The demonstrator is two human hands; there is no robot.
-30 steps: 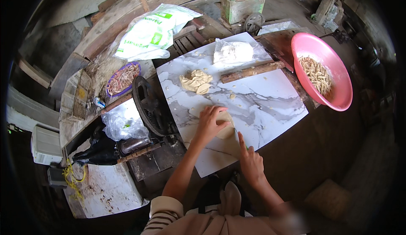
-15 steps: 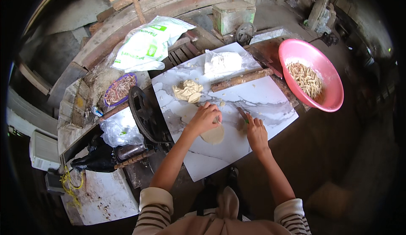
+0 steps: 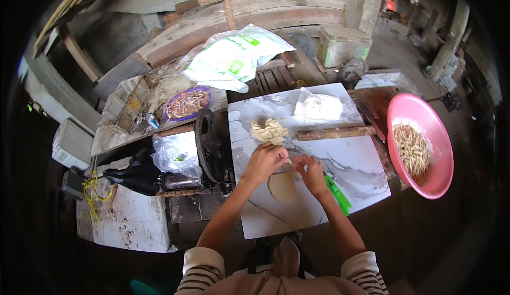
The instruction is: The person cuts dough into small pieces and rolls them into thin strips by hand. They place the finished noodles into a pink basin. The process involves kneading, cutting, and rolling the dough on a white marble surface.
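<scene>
Fingertips of both hands meet at the centre of the frame, pinching the upper edge of a flat, pale beige disc of rolled dough [image 3: 282,186]. The left hand [image 3: 264,161] curls over that edge with its fingers closed on it; the right hand [image 3: 311,172] nips the same edge from the other side, thumb and forefinger drawn together. The disc lies flat on a white marble-patterned slab [image 3: 350,162], just below the hands.

Just above the hands sits a crumpled lump of beige dough [image 3: 269,129], and to its right a rough wooden rolling pin [image 3: 336,132] lies across the slab. A green plastic tool [image 3: 338,194] rests beside the right wrist. Left of the slab stands a dark iron hand-cranked press [image 3: 208,145]. At the right edge a round pink plastic basin [image 3: 436,151] holds pale dough strips.

Thin dough gripped only at one edge could stretch or tear if it clings to the slab. The right forearm could also nudge the green tool toward the slab's edge.
</scene>
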